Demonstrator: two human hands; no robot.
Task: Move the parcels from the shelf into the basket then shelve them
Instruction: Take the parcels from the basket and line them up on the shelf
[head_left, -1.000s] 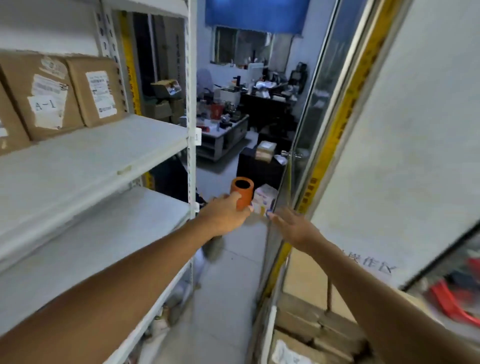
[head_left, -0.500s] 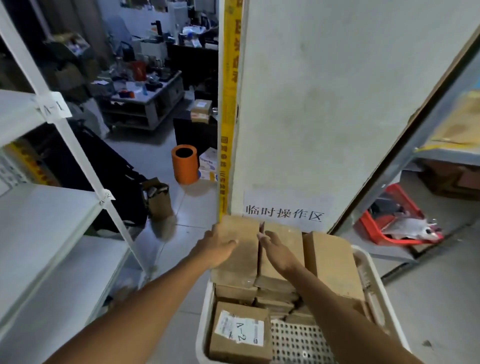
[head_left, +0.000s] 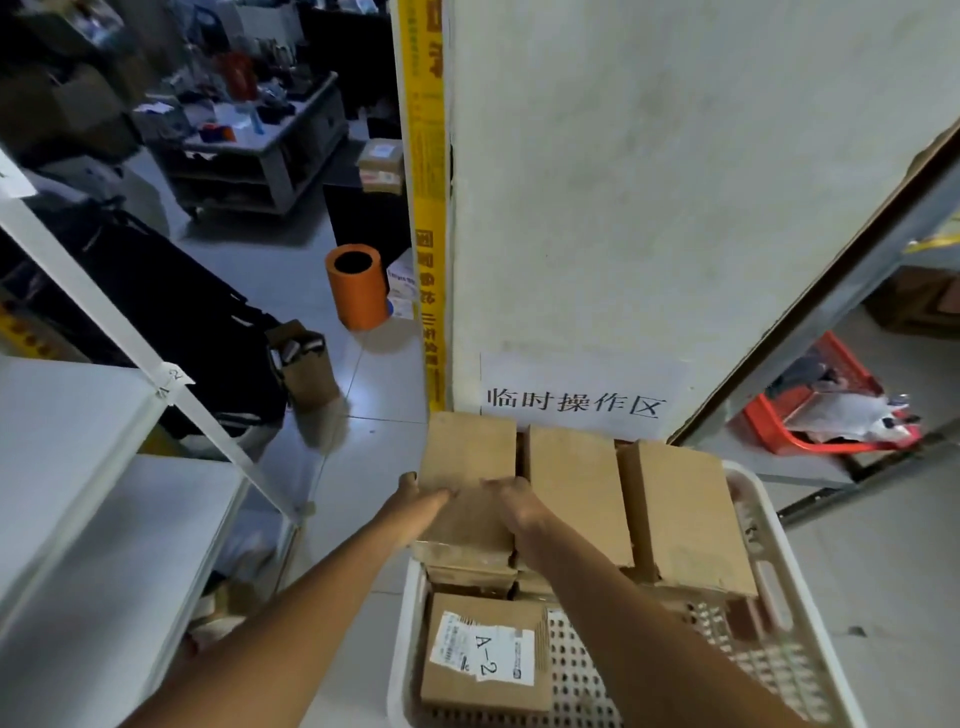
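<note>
A: What's in the white perforated basket (head_left: 779, 561)?
B: Brown cardboard parcels stacked on edge at its 12 o'clock end, and a flat parcel labelled A-2 (head_left: 485, 656) at 7 o'clock.
A: And the hands?
B: The left hand (head_left: 418, 501) and the right hand (head_left: 511, 501) both grip the leftmost parcel (head_left: 467, 467), plain brown and unlabelled on top.

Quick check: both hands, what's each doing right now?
Left hand: grips the left edge of the leftmost parcel in the basket.
Right hand: grips the same parcel's right side.
</note>
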